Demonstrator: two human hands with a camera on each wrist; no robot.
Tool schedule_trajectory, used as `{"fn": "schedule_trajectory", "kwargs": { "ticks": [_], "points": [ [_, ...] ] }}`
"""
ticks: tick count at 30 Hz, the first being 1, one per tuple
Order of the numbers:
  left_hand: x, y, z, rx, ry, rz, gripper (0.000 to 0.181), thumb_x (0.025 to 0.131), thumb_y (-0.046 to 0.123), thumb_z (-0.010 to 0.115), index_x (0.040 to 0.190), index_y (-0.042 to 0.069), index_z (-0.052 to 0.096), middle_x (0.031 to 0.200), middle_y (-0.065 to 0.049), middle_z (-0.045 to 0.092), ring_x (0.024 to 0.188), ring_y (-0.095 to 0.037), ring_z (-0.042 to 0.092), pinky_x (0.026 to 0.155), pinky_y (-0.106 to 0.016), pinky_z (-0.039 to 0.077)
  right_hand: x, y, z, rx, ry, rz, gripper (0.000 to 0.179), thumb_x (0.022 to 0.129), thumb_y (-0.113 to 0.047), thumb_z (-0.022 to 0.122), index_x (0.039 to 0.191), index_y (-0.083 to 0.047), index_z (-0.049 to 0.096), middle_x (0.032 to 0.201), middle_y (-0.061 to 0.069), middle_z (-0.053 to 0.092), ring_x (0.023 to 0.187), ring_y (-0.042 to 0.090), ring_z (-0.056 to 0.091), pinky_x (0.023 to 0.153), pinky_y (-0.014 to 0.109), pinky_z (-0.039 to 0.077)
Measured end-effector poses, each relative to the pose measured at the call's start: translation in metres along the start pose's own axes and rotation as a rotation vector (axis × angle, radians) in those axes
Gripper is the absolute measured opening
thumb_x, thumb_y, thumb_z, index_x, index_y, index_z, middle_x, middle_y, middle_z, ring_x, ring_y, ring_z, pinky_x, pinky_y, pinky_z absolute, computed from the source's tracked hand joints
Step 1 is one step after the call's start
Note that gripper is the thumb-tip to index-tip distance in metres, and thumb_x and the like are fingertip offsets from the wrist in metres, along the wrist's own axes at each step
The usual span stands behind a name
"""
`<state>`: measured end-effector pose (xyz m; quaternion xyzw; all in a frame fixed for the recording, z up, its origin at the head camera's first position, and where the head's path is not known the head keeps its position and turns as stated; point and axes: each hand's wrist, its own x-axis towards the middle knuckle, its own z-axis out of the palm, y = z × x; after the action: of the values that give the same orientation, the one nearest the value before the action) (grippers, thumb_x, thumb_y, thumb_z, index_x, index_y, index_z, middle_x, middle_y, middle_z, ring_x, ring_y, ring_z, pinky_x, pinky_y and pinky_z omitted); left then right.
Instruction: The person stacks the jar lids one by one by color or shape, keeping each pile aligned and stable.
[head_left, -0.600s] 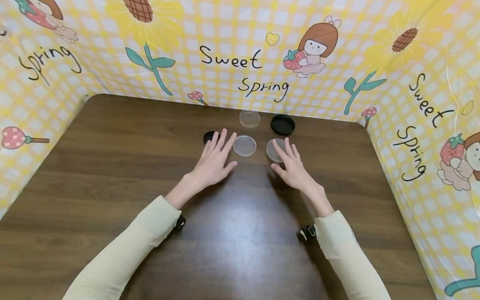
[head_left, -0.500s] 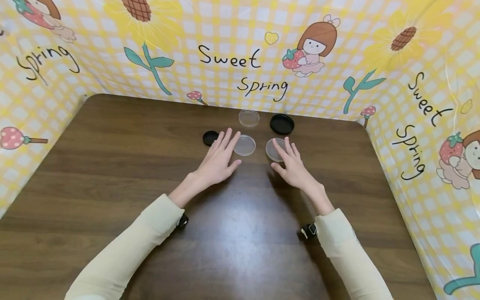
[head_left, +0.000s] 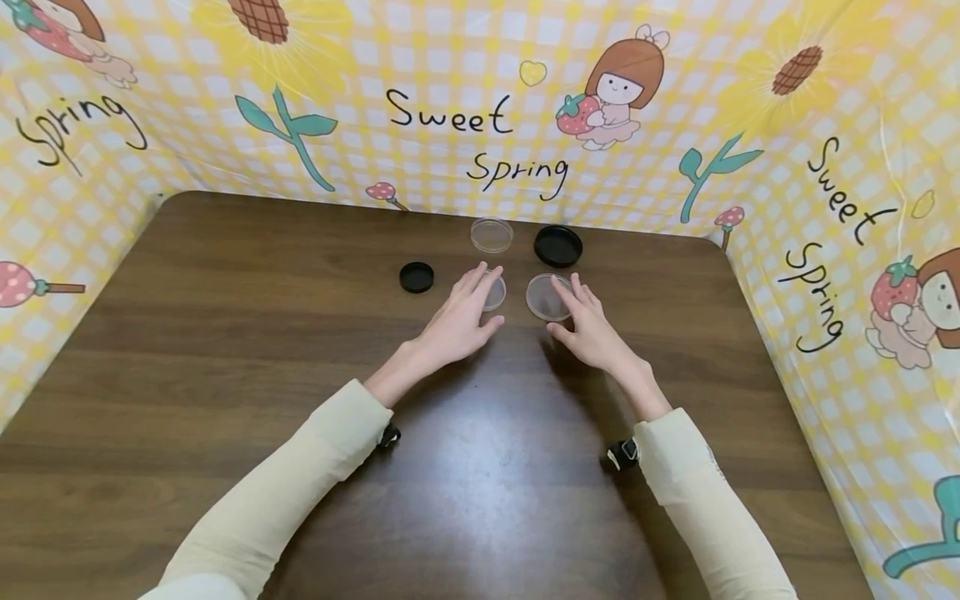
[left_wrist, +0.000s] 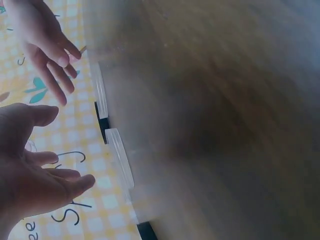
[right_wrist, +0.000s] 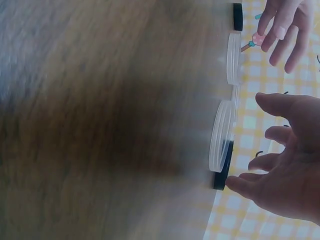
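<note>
My left hand (head_left: 459, 323) hovers with its fingers extended over a clear round shallow dish (head_left: 497, 295), covering part of it. My right hand (head_left: 597, 333) hangs, fingers spread, over the right edge of a second clear dish (head_left: 543, 300). The right wrist view shows a gap between my right hand (right_wrist: 290, 165) and the clear dish (right_wrist: 220, 137) on the table. Neither hand holds anything. To the left of the left hand lies a small black round dish (head_left: 416, 277). Further back are a third clear dish (head_left: 492, 237) and a larger black dish (head_left: 558, 247).
The brown wooden table (head_left: 225, 358) has cloth-covered walls (head_left: 420, 50) at its back and sides, printed with yellow checks, flowers and lettering. The back row of dishes stands close to the rear wall. A black band (head_left: 622, 455) shows at the right wrist.
The left hand has moved right, from over the small black dish to over the clear dish beside it. The right hand has barely moved, and the head view has shifted slightly.
</note>
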<state>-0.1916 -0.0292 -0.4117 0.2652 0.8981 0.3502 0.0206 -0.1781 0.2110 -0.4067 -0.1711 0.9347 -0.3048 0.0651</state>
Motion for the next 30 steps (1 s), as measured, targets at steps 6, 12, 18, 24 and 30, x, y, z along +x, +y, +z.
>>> {"fn": "schedule_trajectory", "kwargs": {
  "ticks": [6, 12, 18, 24, 30],
  "points": [
    [0.014, 0.006, 0.009, -0.089, 0.023, 0.024, 0.065, 0.093, 0.014, 0.064, 0.149, 0.006, 0.032, 0.150, -0.020, 0.033, 0.137, -0.035, 0.030, 0.108, -0.050, 0.029, 0.001, 0.005, -0.006, 0.024, 0.033, -0.014, 0.070, 0.092, -0.007, 0.064, 0.150, 0.001, 0.027, 0.153, 0.032, 0.012, 0.137, 0.054, 0.012, 0.105, 0.066, 0.018],
    [0.025, 0.008, 0.018, -0.104, 0.059, 0.043, 0.059, 0.091, 0.008, 0.066, 0.142, 0.000, 0.040, 0.138, -0.019, 0.046, 0.123, -0.031, 0.045, 0.100, -0.042, 0.039, 0.004, 0.010, -0.011, 0.034, 0.018, -0.032, 0.071, 0.089, -0.004, 0.067, 0.148, 0.004, 0.029, 0.151, 0.031, 0.021, 0.138, 0.050, 0.016, 0.106, 0.064, 0.018],
    [0.041, 0.016, 0.022, -0.059, 0.000, -0.001, 0.064, 0.089, 0.007, 0.068, 0.144, 0.000, 0.036, 0.137, -0.022, 0.044, 0.124, -0.032, 0.045, 0.100, -0.045, 0.040, 0.010, 0.016, -0.019, 0.014, -0.003, -0.043, 0.071, 0.087, -0.002, 0.069, 0.146, 0.006, 0.031, 0.150, 0.029, 0.028, 0.142, 0.041, 0.017, 0.109, 0.062, 0.013],
    [0.055, 0.024, 0.027, -0.014, -0.066, -0.049, 0.070, 0.087, 0.007, 0.071, 0.146, 0.000, 0.034, 0.137, -0.023, 0.044, 0.120, -0.035, 0.047, 0.097, -0.046, 0.042, 0.012, 0.022, -0.024, 0.010, -0.032, -0.022, 0.070, 0.088, -0.003, 0.068, 0.147, 0.005, 0.030, 0.150, 0.031, 0.025, 0.140, 0.043, 0.018, 0.109, 0.061, 0.016],
    [0.067, 0.030, 0.029, -0.023, -0.117, -0.132, 0.075, 0.086, 0.005, 0.072, 0.147, -0.001, 0.031, 0.140, -0.024, 0.042, 0.123, -0.035, 0.045, 0.101, -0.046, 0.038, 0.015, 0.031, -0.023, 0.055, -0.058, 0.031, 0.075, 0.087, -0.002, 0.069, 0.148, 0.005, 0.026, 0.151, 0.031, 0.020, 0.133, 0.044, 0.031, 0.103, 0.055, 0.034]
  ]
}}
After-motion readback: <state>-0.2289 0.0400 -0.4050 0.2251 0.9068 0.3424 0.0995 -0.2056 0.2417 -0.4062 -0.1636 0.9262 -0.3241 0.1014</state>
